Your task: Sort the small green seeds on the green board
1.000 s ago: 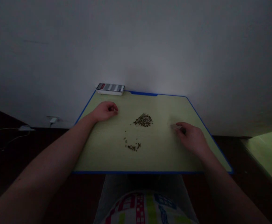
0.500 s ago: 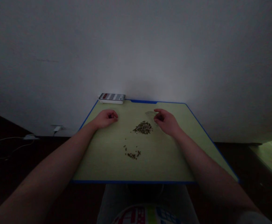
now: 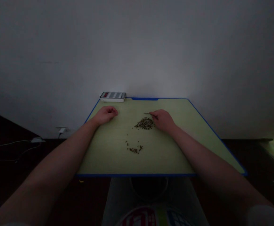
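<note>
Beside the seed pile (image 3: 145, 123), the right hand (image 3: 163, 120) is pinching thin tweezers (image 3: 150, 114) on the green surface (image 3: 155, 150); the left hand (image 3: 105, 113) is resting curled, holding nothing visible, before a phone (image 3: 113, 95) against the dim wall (image 3: 137, 47).

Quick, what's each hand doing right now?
Left hand: curled shut on the table, holding nothing visible.
Right hand: pinching a thin tool beside the seeds.

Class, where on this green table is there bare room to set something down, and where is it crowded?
Bare: the table's right side beyond the right hand, and the near strip before the small seed cluster. Crowded: the centre, around the seed pile; the left hand and phone fill the far-left corner.
</note>
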`<state>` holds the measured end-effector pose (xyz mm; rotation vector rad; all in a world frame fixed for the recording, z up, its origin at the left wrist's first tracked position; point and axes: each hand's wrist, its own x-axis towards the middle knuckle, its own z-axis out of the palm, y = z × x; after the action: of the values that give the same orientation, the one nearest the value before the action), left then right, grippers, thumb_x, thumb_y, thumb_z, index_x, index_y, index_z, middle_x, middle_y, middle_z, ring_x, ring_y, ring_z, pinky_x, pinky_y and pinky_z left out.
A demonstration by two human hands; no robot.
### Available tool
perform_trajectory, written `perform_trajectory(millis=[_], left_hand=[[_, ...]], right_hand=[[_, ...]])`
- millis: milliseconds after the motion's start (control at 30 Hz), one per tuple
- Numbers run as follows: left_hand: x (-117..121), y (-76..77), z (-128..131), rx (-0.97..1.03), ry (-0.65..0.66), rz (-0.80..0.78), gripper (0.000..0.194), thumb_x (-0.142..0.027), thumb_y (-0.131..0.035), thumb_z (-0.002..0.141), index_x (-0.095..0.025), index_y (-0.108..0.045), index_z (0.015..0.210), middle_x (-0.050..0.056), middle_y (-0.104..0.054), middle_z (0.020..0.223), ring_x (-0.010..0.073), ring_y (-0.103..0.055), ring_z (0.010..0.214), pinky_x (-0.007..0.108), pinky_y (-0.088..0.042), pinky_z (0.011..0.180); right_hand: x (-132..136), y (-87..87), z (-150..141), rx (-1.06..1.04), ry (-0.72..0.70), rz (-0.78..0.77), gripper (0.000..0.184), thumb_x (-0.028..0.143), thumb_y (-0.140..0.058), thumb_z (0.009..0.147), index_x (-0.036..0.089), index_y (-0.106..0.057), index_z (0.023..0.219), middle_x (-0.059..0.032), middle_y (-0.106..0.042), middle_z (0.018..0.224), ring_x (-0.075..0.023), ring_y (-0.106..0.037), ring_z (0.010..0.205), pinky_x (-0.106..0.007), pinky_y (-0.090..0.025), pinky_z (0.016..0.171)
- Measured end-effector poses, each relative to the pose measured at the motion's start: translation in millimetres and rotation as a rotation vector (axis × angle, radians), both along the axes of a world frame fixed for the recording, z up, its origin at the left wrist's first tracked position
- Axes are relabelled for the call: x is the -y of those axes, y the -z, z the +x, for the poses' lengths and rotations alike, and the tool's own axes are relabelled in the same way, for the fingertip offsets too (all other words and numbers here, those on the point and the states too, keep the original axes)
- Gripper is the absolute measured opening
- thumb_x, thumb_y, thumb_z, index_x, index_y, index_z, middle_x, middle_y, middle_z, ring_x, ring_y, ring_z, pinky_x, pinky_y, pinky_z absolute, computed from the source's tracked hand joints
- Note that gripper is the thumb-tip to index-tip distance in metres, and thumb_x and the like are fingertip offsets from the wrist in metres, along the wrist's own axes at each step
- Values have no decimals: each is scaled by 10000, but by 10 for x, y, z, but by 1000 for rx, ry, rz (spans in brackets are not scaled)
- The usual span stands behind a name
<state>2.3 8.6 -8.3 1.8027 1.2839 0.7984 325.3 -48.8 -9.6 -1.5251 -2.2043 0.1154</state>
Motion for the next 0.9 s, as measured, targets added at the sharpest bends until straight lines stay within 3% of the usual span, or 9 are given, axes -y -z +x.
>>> perform_trajectory(millis=[400, 900], left_hand=[[-1, 21, 6, -9, 19, 30, 157, -296, -651, 669, -154, -632, 734, -55, -481, 491, 83, -412, 459, 220, -314, 478], [-30, 57, -18, -28, 32, 65, 167, -312, -652, 673, -157, -633, 731, -54, -488, 505, 84, -419, 473, 223, -316, 491]], right_hand=[[103, 47, -94, 10, -213, -20, 365, 118, -543, 899, 248, -763, 1159, -57, -776, 1106, -229, -681, 1043, -379, -499, 945], [291, 38, -98, -85, -414, -59, 334, 149, -550, 908, 237, -759, 1154, -65, -784, 1032, -205, -702, 967, -344, -529, 854]])
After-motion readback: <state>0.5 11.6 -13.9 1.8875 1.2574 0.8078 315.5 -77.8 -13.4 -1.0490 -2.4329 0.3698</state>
